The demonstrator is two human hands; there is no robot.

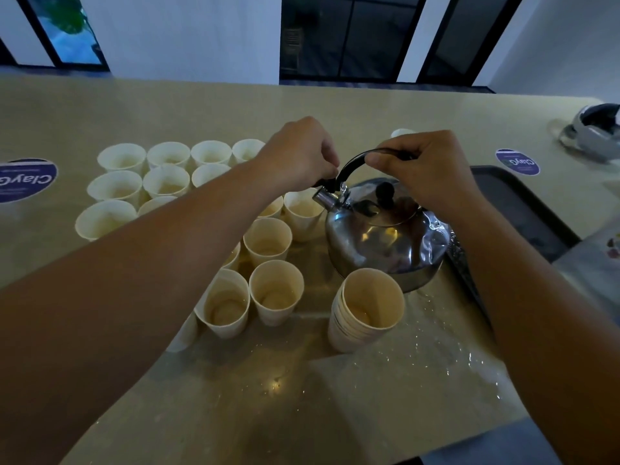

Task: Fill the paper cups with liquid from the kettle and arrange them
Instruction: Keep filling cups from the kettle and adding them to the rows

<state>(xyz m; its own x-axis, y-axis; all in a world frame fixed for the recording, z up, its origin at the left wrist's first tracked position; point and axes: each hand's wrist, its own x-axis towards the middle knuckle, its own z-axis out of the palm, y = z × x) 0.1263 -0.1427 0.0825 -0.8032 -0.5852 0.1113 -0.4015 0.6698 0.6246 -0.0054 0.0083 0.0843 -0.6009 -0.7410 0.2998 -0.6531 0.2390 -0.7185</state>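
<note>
Hands [303, 152] [424, 169] grip kettle [385, 239]; cups [268, 243] beside.

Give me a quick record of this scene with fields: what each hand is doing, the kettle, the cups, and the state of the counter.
left hand: left hand pinches the black cap at the spout
right hand: right hand grips the black handle
kettle: steel kettle, lid on, spout toward the cups
cups: many single paper cups left of the kettle; nested stack of cups in front of it
counter: beige counter, water droplets near the stack
tray: dark tray right of the kettle
</note>
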